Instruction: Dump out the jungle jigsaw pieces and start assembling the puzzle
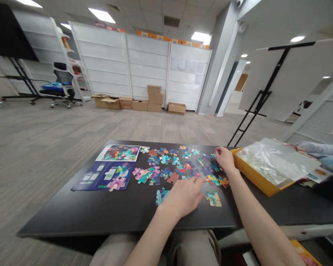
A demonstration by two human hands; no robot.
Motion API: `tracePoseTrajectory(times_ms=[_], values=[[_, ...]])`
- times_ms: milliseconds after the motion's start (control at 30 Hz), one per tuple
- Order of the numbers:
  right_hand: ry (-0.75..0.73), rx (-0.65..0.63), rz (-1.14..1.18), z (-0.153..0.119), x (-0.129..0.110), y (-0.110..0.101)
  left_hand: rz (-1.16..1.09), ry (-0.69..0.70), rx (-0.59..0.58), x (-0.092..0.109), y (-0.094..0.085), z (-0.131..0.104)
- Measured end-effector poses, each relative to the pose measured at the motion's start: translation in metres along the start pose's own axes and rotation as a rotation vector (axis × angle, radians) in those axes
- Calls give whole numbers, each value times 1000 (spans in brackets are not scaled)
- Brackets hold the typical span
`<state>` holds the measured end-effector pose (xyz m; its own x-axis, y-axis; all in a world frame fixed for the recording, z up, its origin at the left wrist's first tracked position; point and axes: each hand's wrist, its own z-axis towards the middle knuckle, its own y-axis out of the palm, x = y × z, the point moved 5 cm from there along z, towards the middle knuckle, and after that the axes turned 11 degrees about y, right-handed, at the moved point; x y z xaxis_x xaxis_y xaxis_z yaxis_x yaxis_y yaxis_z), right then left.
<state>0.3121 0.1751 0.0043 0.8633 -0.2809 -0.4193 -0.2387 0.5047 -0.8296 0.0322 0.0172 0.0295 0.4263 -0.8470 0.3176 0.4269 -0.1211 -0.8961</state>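
Many jigsaw puzzle pieces lie spread over the black table. My left hand (186, 195) rests low over the table with fingers stretched forward. Its fingertips come close to a yellow and orange group of pieces (217, 180). Partly covered by that wrist is a teal piece (161, 195). A yellow-teal piece (213, 198) lies to its right. Beside the yellow box, my right hand (225, 158) has its fingers curled together at the right edge of the spread; what they hold, if anything, is hidden. Joined purple and teal pieces (148, 174) sit further left.
A reference picture (121, 153) and a dark blue sheet (100, 176) with pieces on it lie at the left. The yellow box (255, 179) holding clear plastic stands right of my right forearm. The black table's (80, 218) front edge is near my lap.
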Motion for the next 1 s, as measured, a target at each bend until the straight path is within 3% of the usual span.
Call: tracePoseTrajectory(times_ms=[100,267,433,567,667,733,800,867,1000], values=[[-19,-82,-149,-1,14,15,44,-95,4,-18,-19,-19],[15,-238,-228,4,25,21,12,-196,8,-42,-36,-53],[46,-182,-130,12,28,17,33,-252,17,-52,-36,-79],[6,-104,-27,10,15,6,14,-231,7,-48,-34,-85],[-36,-159,178,-3,-10,-10,-23,-199,9,-44,-32,-83],[-91,-322,399,-20,-34,-20,-45,-190,1,-42,-30,-79],[-170,-613,582,-45,-63,-25,-53,-185,-22,-41,-27,-75],[-267,-906,596,-74,-89,-27,-49,-177,-52,-40,-24,-71],[-389,-1255,562,-122,-121,-25,-42,-186,-72,-41,-22,-70]])
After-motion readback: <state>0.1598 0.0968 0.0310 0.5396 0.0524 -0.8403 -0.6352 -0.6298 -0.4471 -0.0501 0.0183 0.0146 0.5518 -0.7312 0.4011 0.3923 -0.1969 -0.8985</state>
